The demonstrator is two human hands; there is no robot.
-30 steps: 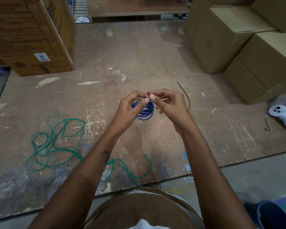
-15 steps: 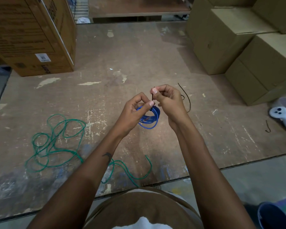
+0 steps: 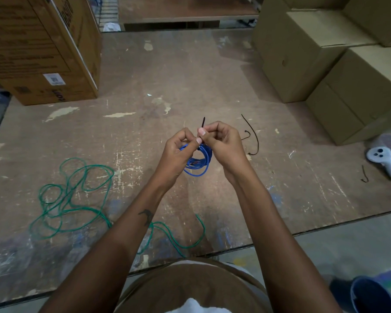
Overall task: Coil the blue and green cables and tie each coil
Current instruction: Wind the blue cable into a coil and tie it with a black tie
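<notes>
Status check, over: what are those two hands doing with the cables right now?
Left hand and right hand pinch a thin black tie on the coiled blue cable. Loose green cable lies uncoiled on the worn brown table. Nothing blocking.

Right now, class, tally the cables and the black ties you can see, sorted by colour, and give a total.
Blue cable, coiled in both hands: 1
Green cable, loose on the table: 1
Black ties: 3, one in the hands, two on the table
Total: 5

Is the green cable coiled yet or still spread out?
Still spread out: the green cable lies in loose, uneven loops on the table, untouched by both hands.
</notes>
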